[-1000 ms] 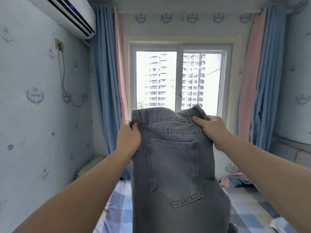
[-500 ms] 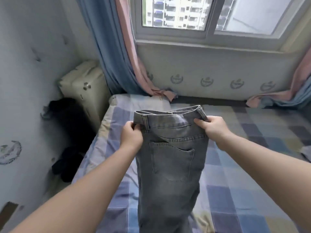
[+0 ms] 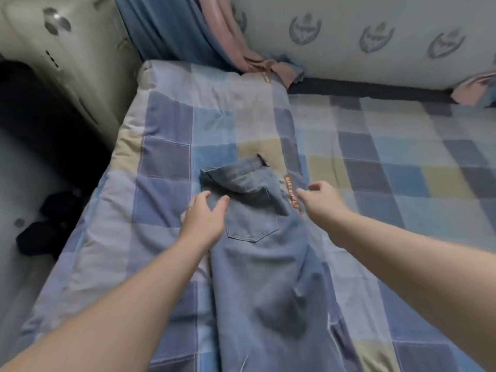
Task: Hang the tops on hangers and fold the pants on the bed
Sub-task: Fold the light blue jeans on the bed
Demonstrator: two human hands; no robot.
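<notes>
Grey-blue jeans [image 3: 263, 253] lie lengthwise on the checkered bed [image 3: 389, 162], back pocket up, the waistband crumpled and folded over at the far end. My left hand [image 3: 205, 218] hovers at the left edge of the jeans near the pocket, fingers spread and holding nothing. To the right of the waistband, my right hand [image 3: 322, 197] is off the cloth, its fingers loose and empty. The picture is blurred by motion.
A cream suitcase [image 3: 61, 49] stands beside the bed at the far left, with dark clothes [image 3: 45, 232] on the floor below it. Blue and pink curtains [image 3: 204, 30] hang down onto the bed's far corner. The wallpapered wall [image 3: 375, 41] runs along the far side.
The jeans went from held up by the waistband in both hands to lying on the bed. Both hands let go. My view dropped from the window to the bed.
</notes>
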